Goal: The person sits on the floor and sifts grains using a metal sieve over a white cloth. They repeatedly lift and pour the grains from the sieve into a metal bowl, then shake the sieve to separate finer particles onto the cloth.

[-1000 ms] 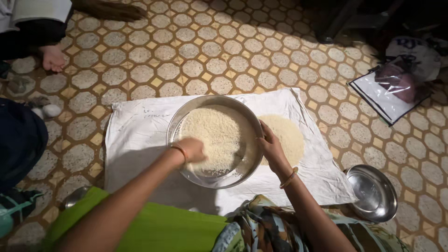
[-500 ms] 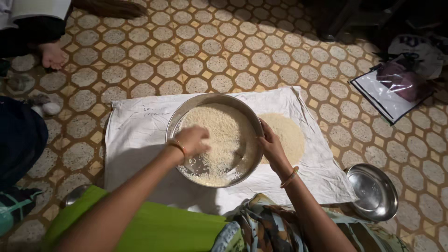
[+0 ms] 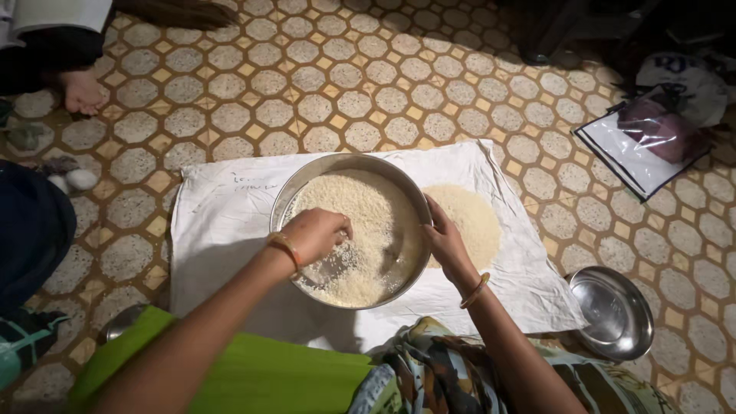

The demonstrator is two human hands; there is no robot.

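Two hands at work, frame centre. Left hand [image 3: 314,234]: fingers curled down into rice [image 3: 368,222], raking it. Right hand [image 3: 445,241]: clamped on right rim of steel pan [image 3: 349,162], steadying it. Pan sits on white cloth [image 3: 222,222] on tiled floor [image 3: 345,84]. Rice heap [image 3: 471,222] on cloth, right of pan. Empty steel plate [image 3: 613,314], lower right. Advice: rake shallow, spread grains thin, keep pan level, so nothing spills over the rim.

One head-worn camera looks steeply down from above the steel pan [image 3: 353,230]. It sits close, facing the tiled floor [image 3: 345,84] beyond the pan.
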